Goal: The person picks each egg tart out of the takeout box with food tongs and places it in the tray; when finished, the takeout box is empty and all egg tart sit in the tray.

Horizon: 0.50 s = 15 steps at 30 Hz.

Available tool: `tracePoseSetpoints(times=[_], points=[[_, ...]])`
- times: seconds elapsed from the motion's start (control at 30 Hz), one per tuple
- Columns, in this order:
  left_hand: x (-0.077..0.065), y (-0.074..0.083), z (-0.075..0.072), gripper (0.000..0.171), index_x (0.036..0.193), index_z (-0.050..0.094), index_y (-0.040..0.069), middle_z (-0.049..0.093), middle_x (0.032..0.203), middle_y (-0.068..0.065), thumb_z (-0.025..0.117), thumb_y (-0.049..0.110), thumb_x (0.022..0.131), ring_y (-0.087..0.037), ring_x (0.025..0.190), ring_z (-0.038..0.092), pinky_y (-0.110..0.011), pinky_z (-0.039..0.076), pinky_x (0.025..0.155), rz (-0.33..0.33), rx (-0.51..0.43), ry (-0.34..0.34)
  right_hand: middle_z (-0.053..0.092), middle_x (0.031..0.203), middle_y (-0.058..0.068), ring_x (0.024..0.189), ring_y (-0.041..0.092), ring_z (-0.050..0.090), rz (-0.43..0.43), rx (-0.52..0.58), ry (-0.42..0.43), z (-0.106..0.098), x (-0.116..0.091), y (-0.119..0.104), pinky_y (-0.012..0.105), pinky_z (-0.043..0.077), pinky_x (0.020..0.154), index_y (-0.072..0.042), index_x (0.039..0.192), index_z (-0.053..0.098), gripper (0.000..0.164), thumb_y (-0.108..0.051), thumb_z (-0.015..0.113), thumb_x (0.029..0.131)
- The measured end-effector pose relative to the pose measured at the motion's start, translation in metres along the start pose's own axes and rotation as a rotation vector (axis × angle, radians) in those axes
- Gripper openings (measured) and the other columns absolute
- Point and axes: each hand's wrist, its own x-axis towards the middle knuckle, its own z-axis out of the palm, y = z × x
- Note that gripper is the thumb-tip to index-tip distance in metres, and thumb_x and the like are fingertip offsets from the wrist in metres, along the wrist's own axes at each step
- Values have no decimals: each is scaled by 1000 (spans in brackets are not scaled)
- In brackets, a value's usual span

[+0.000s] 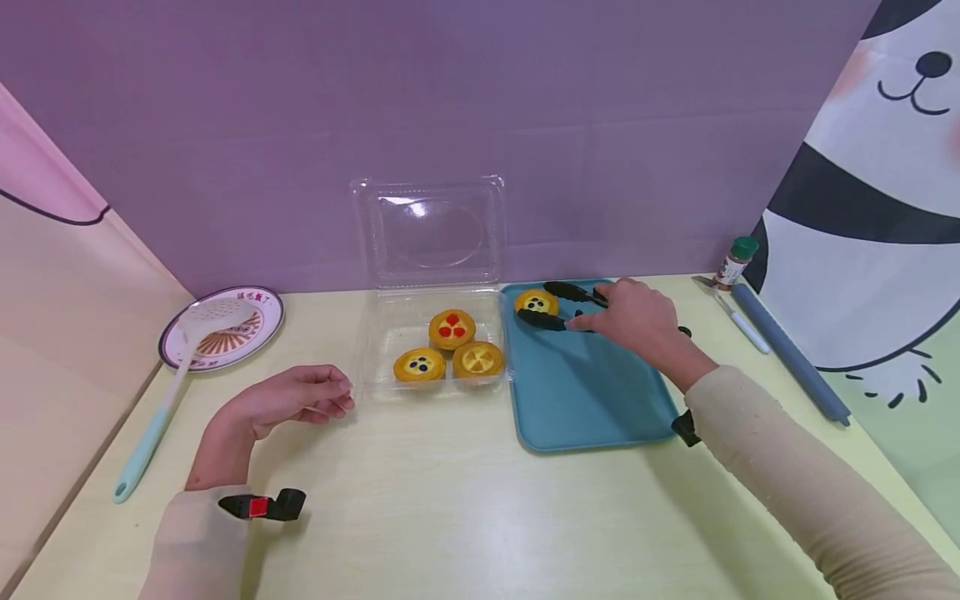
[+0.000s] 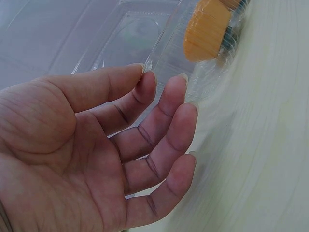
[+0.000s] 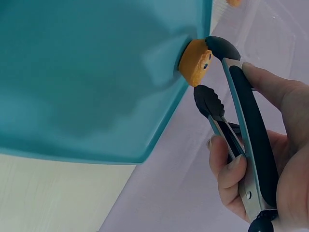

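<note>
My right hand (image 1: 637, 315) grips a pair of black-tipped tongs (image 3: 256, 130), thumb on one arm and fingers round the other. The tongs' spread tips stand on either side of an egg tart (image 1: 537, 302) with dark berries, at the back left of the blue tray (image 1: 592, 400); whether they touch it I cannot tell. My left hand (image 1: 300, 393) hangs with loosely bent fingers and holds nothing. It is just left of a clear plastic box (image 1: 382, 333), its lid raised. Inside sit a red-topped tart (image 1: 452, 329), a berry tart (image 1: 419, 365) and a yellow-topped tart (image 1: 478, 359).
On the left, a white skimmer (image 1: 165, 400) with a mint handle lies across a patterned plate (image 1: 258, 329). At the right are a green-capped jar (image 1: 735, 262), a small white-handled knife (image 1: 738, 321) and a grey-blue rod (image 1: 791, 354). A purple backdrop (image 1: 300, 150) stands behind.
</note>
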Motion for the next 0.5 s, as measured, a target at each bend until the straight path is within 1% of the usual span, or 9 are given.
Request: tracePoseSetpoints(times=[0.1, 0.2, 0.27, 0.33, 0.4, 0.43, 0.5], points=[[0, 1, 0, 31, 113, 58, 1, 68, 105, -7, 55, 31, 103, -20, 98, 64, -35, 53, 88, 5, 4, 5, 42, 51, -1, 49, 17, 39, 4, 3, -3, -4, -2, 0, 32, 31, 45, -15, 149, 49, 88, -63, 74, 79], [0, 3, 1, 32, 114, 58, 1, 68, 105, -7, 55, 31, 103, -20, 98, 65, -34, 53, 89, 3, 9, 6, 53, 57, 5, 52, 19, 44, 10, 16, -8, -10, -6, 0, 32, 33, 46, -15, 151, 46, 90, -63, 74, 80], [0, 3, 1, 32, 114, 58, 1, 69, 105, -7, 56, 31, 103, -20, 98, 65, -34, 53, 89, 1, 10, 4, 65, 75, 9, 57, 20, 49, 3, 25, -3, -15, -10, 0, 33, 35, 46, -15, 152, 44, 91, -63, 73, 80], [0, 3, 0, 32, 113, 57, 1, 69, 105, -7, 56, 31, 103, -21, 98, 65, -34, 53, 89, 2, 8, 2, 69, 103, 15, 65, 22, 55, -11, 33, 7, -20, -14, -1, 34, 38, 47, -16, 153, 42, 92, -64, 72, 81], [-1, 3, 0, 32, 113, 57, 1, 68, 105, -7, 56, 31, 103, -21, 98, 65, -34, 53, 89, 8, 8, 0, 62, 131, 19, 73, 24, 60, -32, 38, 18, -26, -17, -3, 36, 41, 49, -17, 154, 41, 92, -65, 71, 81], [-1, 2, 0, 31, 112, 58, 1, 68, 105, -6, 56, 31, 103, -21, 98, 65, -34, 53, 89, 5, 7, 0, 55, 141, 19, 76, 26, 62, -42, 40, 23, -28, -20, -4, 36, 43, 50, -17, 154, 40, 93, -66, 71, 81], [-1, 1, 0, 31, 112, 58, 3, 69, 105, -6, 56, 32, 103, -21, 98, 65, -34, 53, 89, 4, 7, 2, 49, 148, 21, 81, 28, 64, -56, 44, 30, -31, -23, -8, 36, 44, 51, -19, 154, 40, 93, -66, 70, 81]])
